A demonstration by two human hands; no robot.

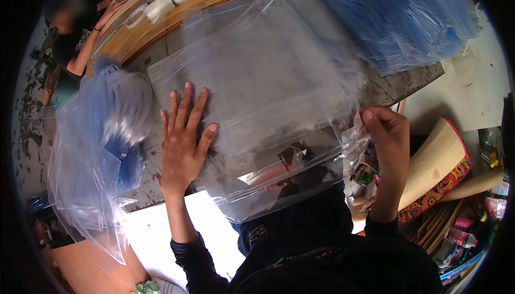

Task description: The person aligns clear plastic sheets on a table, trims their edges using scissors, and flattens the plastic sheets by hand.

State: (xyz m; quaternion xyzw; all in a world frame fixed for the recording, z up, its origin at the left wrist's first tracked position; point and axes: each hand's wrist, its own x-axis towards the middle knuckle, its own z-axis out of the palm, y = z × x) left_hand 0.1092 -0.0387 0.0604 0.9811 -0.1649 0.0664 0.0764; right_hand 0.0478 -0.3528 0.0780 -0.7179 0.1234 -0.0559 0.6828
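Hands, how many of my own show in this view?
2: your left hand, spread at the left side of the clear plastic, and your right hand, pinching its right edge. Some right-hand fingers are partly hidden.

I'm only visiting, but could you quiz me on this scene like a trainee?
1. Which hand pinches the edge of the clear plastic?
2. True or false: the left hand is clenched in a fist.
3. The big plastic pile at the picture's upper right looks: A) red; B) blue; C) yellow.

Key:
1. The right hand, at the plastic's near right side.
2. False; its fingers are spread.
3. B.
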